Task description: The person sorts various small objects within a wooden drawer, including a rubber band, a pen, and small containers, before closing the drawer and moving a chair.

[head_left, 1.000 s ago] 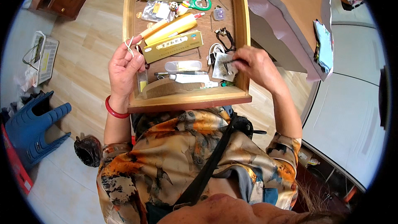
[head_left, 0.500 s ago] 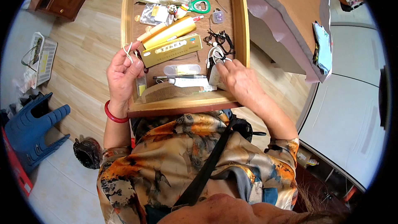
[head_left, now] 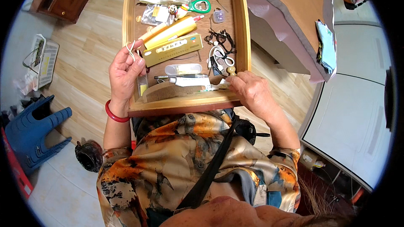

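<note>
Evidently both hands are engaged at the wooden drawer (head_left: 246, 29). The left hand (head_left: 125, 69) is at the left wall, thumb and forefinger pinched together on a thin cream loop (head_left: 131, 52), which stands up beyond the fingertips; the remaining fingers are curled. The right hand (head_left: 253, 92) reaches over the near right corner, fingers bent and drawn close. A crumpled whitish piece (head_left: 222, 85) lies at these fingertips; whether it is gripped or merely touched cannot be determined.

Just left of the right fingers lies a white tube (head_left: 188, 82), with a comb (head_left: 174, 93) further left and a pen (head_left: 181, 76) beyond the tube. A small yellowish ornament (head_left: 230, 71) sits just beyond the same fingers; further out are a white cable (head_left: 219, 57) and a tangled black cord (head_left: 226, 40). Right of the left fingers, a gold box (head_left: 172, 49) lies aslant.

Risks noted: the loop is thin and held only at its end, so a slackened pinch could drop it outside the wall. The right knuckles could knock the ornament in the crowded corner. Snagging a fingertip on the cable could drag the cord along. Uneven pressure on either wall could tip the drawer, whose support is not visible.
</note>
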